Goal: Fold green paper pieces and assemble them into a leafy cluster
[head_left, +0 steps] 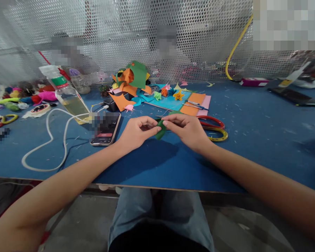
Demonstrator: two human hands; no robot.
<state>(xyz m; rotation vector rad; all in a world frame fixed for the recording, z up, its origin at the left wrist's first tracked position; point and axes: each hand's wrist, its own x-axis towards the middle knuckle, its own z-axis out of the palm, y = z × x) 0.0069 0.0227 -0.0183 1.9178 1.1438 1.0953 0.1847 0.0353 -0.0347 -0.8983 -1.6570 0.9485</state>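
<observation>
A small curled piece of green paper (160,130) is pinched between my two hands above the blue table. My left hand (139,132) grips its left side between thumb and fingers. On its right side, the thumb and fingers of my right hand (187,130) press together on the same paper. Scissors with red and yellow handles (217,134) lie just beyond and right of my right hand, their blades partly hidden. Behind the hands, small folded paper flowers (178,95) rest on blue paper (166,103), beside orange sheets (193,102).
A phone (106,130) and a looped white cable (48,140) lie left of my hands. A tilted bottle (72,102) stands behind them. Paper scraps (138,75) are heaped at the perforated metal screen (199,42). Another dark phone (295,97) is far right.
</observation>
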